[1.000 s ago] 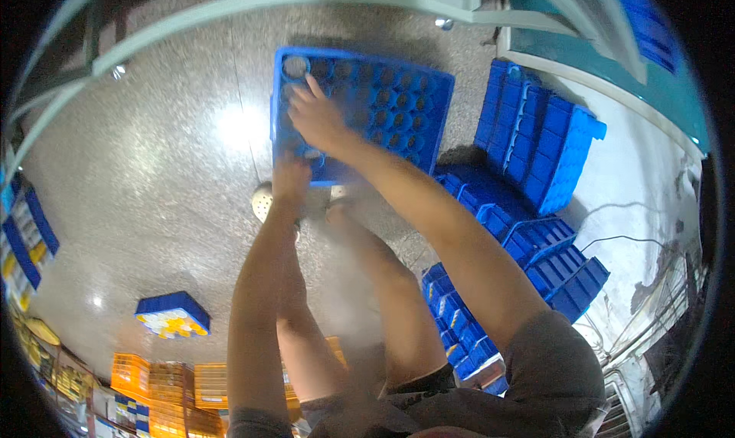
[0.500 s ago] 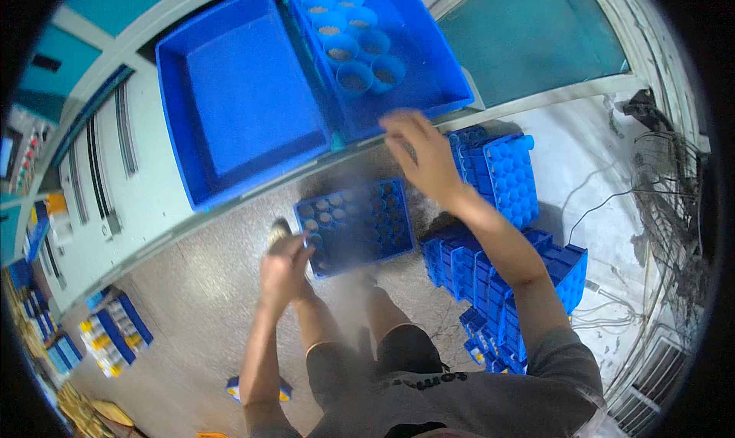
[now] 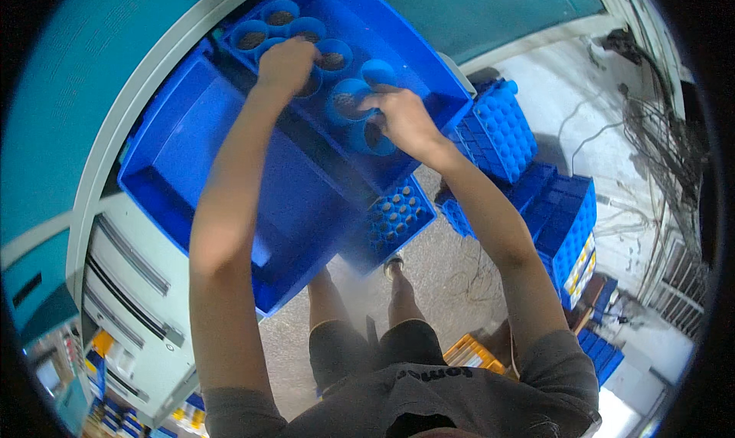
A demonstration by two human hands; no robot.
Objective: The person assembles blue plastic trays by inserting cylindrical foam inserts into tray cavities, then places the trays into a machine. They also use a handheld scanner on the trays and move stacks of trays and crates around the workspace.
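Both hands are over the far blue tray, which holds several blue cups with small grainy dark contents. My right hand is closed at the rim of a blue cup, thumb and fingers pinching there. Another cup touches it below, and a third cup stands just beyond. My left hand is closed, fingers curled down among the clustered cups. Its fingertips are hidden, close to a cup. More cups stand to its left.
A second blue tray adjoins this one on the nearer side. Below it, a blue compartment tray with round pieces rests on the floor. Stacked blue bins and a knobbly blue tray stack stand at right. An orange crate lies near my legs.
Both hands have moved forward into the far tray among the cups, the left from low over the floor. The view has turned. Cups by my right hand now stand apart from the cluster.
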